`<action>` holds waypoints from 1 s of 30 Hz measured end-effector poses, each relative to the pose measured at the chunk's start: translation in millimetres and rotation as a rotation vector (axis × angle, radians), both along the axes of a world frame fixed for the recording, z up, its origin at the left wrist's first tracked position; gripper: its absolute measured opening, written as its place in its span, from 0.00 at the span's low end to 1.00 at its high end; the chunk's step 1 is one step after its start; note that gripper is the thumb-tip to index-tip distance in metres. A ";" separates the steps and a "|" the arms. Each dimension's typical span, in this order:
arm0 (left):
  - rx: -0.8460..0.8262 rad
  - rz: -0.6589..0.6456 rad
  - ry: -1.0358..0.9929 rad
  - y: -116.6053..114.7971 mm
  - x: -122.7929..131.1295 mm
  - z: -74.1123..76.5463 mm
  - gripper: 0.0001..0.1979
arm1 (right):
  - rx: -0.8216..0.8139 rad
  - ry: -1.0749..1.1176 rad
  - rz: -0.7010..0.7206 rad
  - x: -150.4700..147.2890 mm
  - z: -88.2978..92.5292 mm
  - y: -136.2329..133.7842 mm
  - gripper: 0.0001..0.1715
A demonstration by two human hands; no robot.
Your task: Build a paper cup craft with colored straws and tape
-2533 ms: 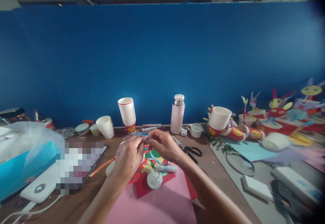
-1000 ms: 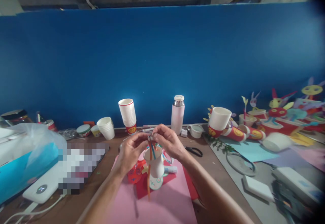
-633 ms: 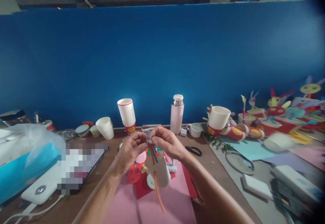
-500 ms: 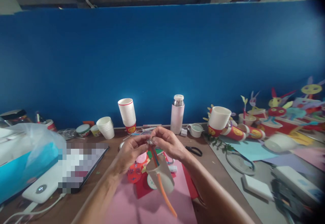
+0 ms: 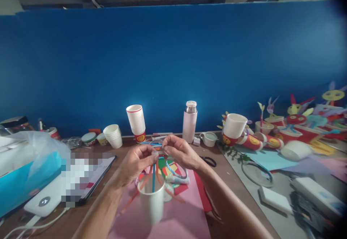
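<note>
In the middle, my left hand [image 5: 135, 163] is closed, its thumb and forefinger pinching the top ends of a blue strip [image 5: 154, 177] and some thin orange strips [image 5: 143, 182]. Beside it my right hand [image 5: 180, 152] is pinched too, on something small between the fingertips. A pale, translucent bit shows between the two hands; it may be tape. Below them is a white paper cup [image 5: 151, 206], upright. The blue strip runs down into its mouth, and orange strips spread out over or beside it. Whether the cup rests on the pink paper [image 5: 187, 217] or hangs, I cannot tell.
Stacked paper cups [image 5: 136, 123], a pink thermos [image 5: 189, 122] and black-handled scissors [image 5: 208, 161] stand or lie farther back. At left are a tablet [image 5: 99, 177] and a white power bank [image 5: 45, 197]. Paper-cup figures [image 5: 295, 123] crowd the right. A blue partition [image 5: 162, 62] closes off the back.
The cup has swung from tilted at the right to upright and farther left. The orange strips now fan out. The hands have stayed nearly in place, their fingertips slightly farther apart.
</note>
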State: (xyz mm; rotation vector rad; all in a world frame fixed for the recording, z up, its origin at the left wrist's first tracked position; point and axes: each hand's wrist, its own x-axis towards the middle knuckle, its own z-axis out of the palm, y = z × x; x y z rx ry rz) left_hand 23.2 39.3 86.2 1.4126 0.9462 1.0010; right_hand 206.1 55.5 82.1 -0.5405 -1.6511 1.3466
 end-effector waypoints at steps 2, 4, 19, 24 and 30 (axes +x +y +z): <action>-0.019 -0.005 -0.023 0.0 -0.1 -0.8 0.07 | 0.019 -0.017 -0.007 0.8 1.8 -0.6 0.04; -0.027 0.001 -0.047 0.0 0.9 -0.9 0.06 | 0.028 -0.049 -0.018 1.5 3.3 -1.3 0.03; -0.042 0.033 -0.010 0.6 1.4 -2.3 0.06 | 0.142 -0.238 -0.099 6.2 2.9 -0.7 0.02; -0.072 0.033 -0.044 -0.2 2.0 -2.3 0.07 | 0.141 -0.224 -0.108 6.7 3.3 -0.5 0.03; -0.142 0.013 -0.142 0.7 -0.3 -1.2 0.06 | 0.159 -0.219 -0.140 8.8 -1.5 5.4 0.05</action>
